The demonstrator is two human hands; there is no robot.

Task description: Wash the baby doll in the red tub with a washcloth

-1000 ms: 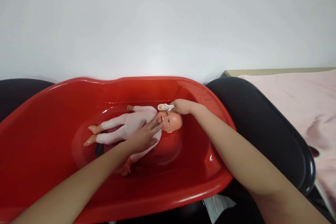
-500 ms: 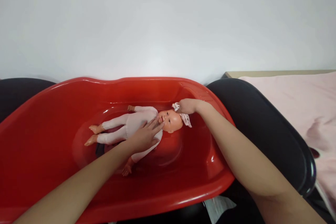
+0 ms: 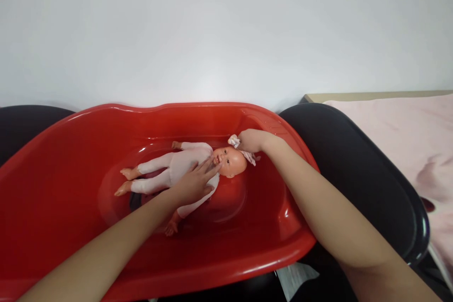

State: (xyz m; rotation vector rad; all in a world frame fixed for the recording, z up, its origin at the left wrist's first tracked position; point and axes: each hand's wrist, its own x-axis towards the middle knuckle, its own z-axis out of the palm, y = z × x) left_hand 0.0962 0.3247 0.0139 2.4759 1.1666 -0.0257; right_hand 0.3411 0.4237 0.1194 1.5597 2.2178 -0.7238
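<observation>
A baby doll (image 3: 184, 163) with a white cloth body lies on its back in a red baby bathtub (image 3: 53, 188), its head to the right and its bare feet to the left. Fingers spread, my left hand (image 3: 198, 181) rests across the doll's upper chest, the fingertips by its chin. My right hand (image 3: 251, 141) is closed on a pale patterned washcloth (image 3: 233, 141) at the far side of the doll's head. One end of the cloth hangs out behind the hand; the rest is hidden in my grip.
A dark object (image 3: 135, 200) lies under the doll's legs. Black rounded surfaces stand at both sides of the tub, the right one (image 3: 364, 174) beside my forearm. Farther right is a pink sheet (image 3: 399, 127). A white wall (image 3: 212, 33) rises behind the tub.
My right hand has shifted slightly up and away from the doll's head, taking the washcloth along. My left hand and the doll stay almost as they were.
</observation>
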